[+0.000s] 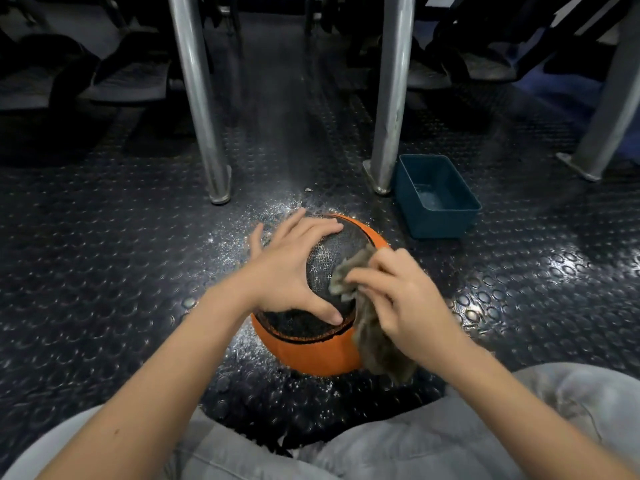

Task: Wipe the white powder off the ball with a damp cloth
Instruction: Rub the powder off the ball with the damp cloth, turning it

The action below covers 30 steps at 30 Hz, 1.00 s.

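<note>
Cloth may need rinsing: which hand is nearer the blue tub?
Right. The right hand, gripping the cloth, is on the ball's tub side; the left hand rests on its other side.

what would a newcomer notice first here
The orange and black ball sits on the dark studded floor at centre, with the left hand spread over its top and the right hand holding a grey cloth against its right side. White powder speckles the floor around the ball, thickest just behind it. A blue tub stands to the right rear, beside a metal leg.
</note>
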Available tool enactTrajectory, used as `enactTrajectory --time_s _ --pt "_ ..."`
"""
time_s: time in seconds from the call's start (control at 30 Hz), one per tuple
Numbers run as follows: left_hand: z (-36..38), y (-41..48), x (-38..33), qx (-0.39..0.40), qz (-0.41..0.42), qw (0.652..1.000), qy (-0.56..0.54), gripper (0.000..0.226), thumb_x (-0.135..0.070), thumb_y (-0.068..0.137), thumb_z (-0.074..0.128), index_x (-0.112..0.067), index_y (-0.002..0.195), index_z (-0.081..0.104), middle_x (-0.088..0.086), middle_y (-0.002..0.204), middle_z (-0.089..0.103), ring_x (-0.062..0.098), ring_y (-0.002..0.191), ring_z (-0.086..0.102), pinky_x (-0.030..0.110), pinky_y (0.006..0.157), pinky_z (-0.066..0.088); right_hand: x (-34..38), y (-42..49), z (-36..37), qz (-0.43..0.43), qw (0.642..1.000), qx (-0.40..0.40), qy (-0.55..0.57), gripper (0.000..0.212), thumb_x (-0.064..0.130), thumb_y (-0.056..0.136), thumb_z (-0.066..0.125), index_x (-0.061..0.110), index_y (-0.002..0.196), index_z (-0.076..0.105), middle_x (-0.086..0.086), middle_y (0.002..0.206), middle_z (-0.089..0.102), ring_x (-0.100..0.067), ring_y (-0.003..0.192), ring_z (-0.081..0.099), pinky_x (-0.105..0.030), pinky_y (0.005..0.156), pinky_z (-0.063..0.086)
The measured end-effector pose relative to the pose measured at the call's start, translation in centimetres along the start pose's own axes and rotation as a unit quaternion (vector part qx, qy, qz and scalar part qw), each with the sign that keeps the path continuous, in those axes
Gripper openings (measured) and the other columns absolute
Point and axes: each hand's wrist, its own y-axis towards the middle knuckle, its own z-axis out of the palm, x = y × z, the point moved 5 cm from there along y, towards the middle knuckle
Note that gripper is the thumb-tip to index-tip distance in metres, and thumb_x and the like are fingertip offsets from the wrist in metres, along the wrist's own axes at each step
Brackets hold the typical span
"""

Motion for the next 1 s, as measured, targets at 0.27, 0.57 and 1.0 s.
enactTrajectory --time_s 0.27,0.57,1.0 --pt "-0.1 -0.3 -0.2 0.017 0.008 1.000 0.003 0.117 -0.056 0.055 0.083 -0.043 0.146 0.012 -0.027 0.151 0.009 -0.006 0.138 -0.020 0.050 0.110 -0.022 -6.2 5.9 -0.1 0.107 0.992 0.045 -0.048 0.024 0.008 0.093 0.052 0.008 0.110 0.069 -0.005 0.088 0.048 -0.028 0.091 0.048 -0.028 0.076 0.035" --pt "0.2 -0.3 -0.3 0.011 0.013 1.000 0.013 0.118 -0.057 0.052 0.084 -0.044 0.146 0.014 -0.027 0.152 0.009 -0.005 0.138 -0.020 0.051 0.110 -0.021 0.2 -0.7 -0.1 -0.036 0.999 0.016 -0.004 0.025 0.014 0.087 0.046 0.008 0.093 0.070 -0.003 0.081 0.052 -0.012 0.079 0.037 -0.020 0.069 0.035" --pt "0.5 -0.2 0.4 -0.006 0.002 1.000 -0.006 0.120 -0.071 0.043 0.073 -0.047 0.144 0.013 -0.031 0.149 0.008 -0.011 0.131 -0.025 0.049 0.109 -0.024 -4.0 3.2 -0.3 0.074 0.997 -0.013 0.007 0.020 0.008 0.089 0.054 0.006 0.100 0.071 0.003 0.087 0.048 -0.013 0.085 0.040 -0.016 0.075 0.030"
